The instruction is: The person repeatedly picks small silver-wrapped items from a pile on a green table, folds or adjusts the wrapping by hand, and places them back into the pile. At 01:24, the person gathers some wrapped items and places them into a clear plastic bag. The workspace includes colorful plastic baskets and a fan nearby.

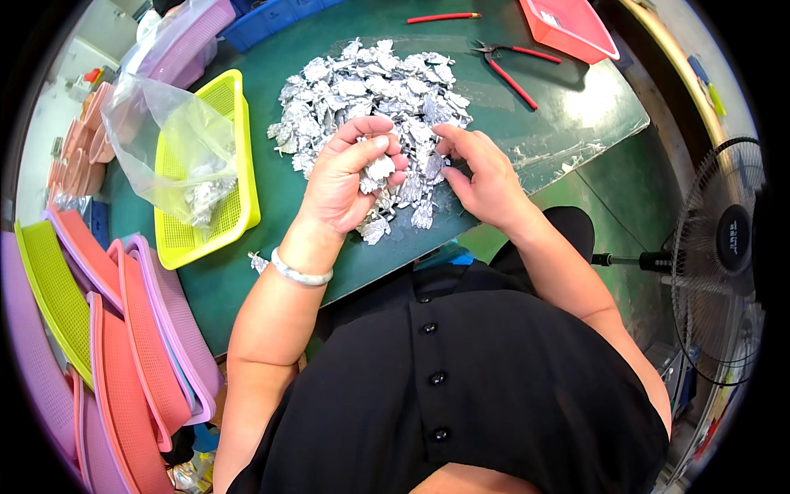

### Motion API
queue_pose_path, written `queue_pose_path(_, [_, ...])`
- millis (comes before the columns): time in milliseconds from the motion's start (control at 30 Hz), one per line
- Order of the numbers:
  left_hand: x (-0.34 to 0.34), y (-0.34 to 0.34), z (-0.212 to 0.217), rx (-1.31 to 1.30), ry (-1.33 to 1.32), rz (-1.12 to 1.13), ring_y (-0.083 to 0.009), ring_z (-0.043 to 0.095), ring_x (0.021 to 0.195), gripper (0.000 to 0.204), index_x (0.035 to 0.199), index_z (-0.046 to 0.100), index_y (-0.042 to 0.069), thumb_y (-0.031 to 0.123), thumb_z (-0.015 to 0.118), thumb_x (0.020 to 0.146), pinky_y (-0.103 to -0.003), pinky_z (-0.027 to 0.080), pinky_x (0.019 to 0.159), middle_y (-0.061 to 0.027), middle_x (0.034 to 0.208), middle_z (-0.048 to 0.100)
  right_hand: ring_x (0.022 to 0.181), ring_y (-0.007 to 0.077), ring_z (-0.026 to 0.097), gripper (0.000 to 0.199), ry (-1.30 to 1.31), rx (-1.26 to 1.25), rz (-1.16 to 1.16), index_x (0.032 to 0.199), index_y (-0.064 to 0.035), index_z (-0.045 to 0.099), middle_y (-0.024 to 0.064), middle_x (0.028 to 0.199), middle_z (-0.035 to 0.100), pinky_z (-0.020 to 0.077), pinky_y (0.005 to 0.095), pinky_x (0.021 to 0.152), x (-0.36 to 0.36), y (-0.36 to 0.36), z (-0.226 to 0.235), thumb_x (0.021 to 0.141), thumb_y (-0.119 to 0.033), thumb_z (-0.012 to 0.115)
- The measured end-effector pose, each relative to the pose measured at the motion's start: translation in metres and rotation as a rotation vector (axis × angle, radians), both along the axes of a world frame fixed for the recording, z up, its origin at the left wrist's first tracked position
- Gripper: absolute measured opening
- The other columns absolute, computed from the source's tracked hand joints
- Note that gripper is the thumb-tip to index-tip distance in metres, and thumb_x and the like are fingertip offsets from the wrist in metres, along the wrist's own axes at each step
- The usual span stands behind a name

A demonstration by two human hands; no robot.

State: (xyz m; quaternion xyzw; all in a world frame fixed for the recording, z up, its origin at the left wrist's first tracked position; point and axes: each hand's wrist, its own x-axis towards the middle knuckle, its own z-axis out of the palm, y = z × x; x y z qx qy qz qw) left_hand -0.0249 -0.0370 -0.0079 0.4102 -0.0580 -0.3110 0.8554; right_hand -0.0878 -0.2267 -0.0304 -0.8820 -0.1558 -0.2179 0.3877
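One heap of silvery pieces. My left hand, heap's near side: curled around several. My right hand, heap's right edge: thumb and fingertips parted.

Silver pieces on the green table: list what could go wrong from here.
Jagged-looking silver pieces could scratch the bare left hand that holds some.
The pile spreads close to the near edge of the table, so a nudge might drop some.
The plastic bag leans over the rim of the yellow basket and might tip.
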Motion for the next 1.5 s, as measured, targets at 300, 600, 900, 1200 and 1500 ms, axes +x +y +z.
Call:
queue_pose_path(300, [-0.01, -0.008, 0.009, 0.322, -0.171, -0.071, -0.0098, 0.051, 0.056, 0.014, 0.093, 0.058, 0.002, 0.012, 0.058, 0.082, -0.022, 0.041, 0.048, -0.0016, 0.066, 0.053, 0.072, 0.0177, 0.054, 0.053, -0.021, 0.248, 0.177, 0.118, -0.0056, 0.045, 0.007, 0.089, 0.056, 0.0465, 0.0274, 0.066, 0.001, 0.001, 0.017, 0.068, 0.012, 0.052])
queue_pose_path(600, [-0.014, -0.008, 0.007, 0.322, -0.15, -0.065, -0.0096, 0.054, 0.056, 0.01, 0.087, 0.058, 0.002, 0.01, 0.061, 0.08, -0.021, 0.041, 0.047, -0.0031, 0.07, 0.058, 0.076, 0.0102, 0.053, 0.054, 0.162, 0.762, 0.232, 0.125, -0.002, 0.037, 0.0076, 0.091, 0.056, 0.0456, 0.0235, 0.071, 0.001, 0.015, 0.024, 0.075, 0.009, 0.053])
queue_pose_path(900, [-0.015, -0.011, 0.0, 0.241, -0.168, 0.068, -0.0104, 0.055, 0.061, 0.011, 0.089, 0.057, 0.003, 0.009, 0.059, 0.081, -0.022, 0.042, 0.05, -0.0048, 0.077, 0.059, 0.079, 0.0095, 0.055, 0.051, 0.428, 1.074, 0.239, 0.122, 0.0036, 0.036, 0.0066, 0.087, 0.056, 0.0461, 0.022, 0.071, -0.004, 0.02, 0.022, 0.076, 0.004, 0.058])
queue_pose_path(1200, [-0.016, -0.012, 0.002, 0.276, -0.21, 0.108, -0.0086, 0.053, 0.058, 0.012, 0.091, 0.056, 0.003, 0.008, 0.059, 0.08, -0.02, 0.041, 0.048, -0.0022, 0.073, 0.056, 0.077, 0.0086, 0.055, 0.051, 0.432, 1.07, 0.203, 0.121, 0.0037, 0.036, 0.0061, 0.085, 0.056, 0.0457, 0.0208, 0.069, -0.002, 0.023, 0.024, 0.075, 0.005, 0.058])
queue_pose_path(1500, [-0.019, -0.013, 0.008, 0.285, -0.196, 0.146, -0.0081, 0.054, 0.06, 0.021, 0.099, 0.058, 0.001, 0.011, 0.061, 0.08, -0.019, 0.04, 0.048, -0.0033, 0.077, 0.059, 0.07, 0.0134, 0.055, 0.046, -0.046, 0.422, -0.01, 0.115, 0.0032, 0.042, 0.0079, 0.08, 0.056, 0.0448, 0.024, 0.062, 0.002, 0.028, 0.023, 0.072, 0.008, 0.056])
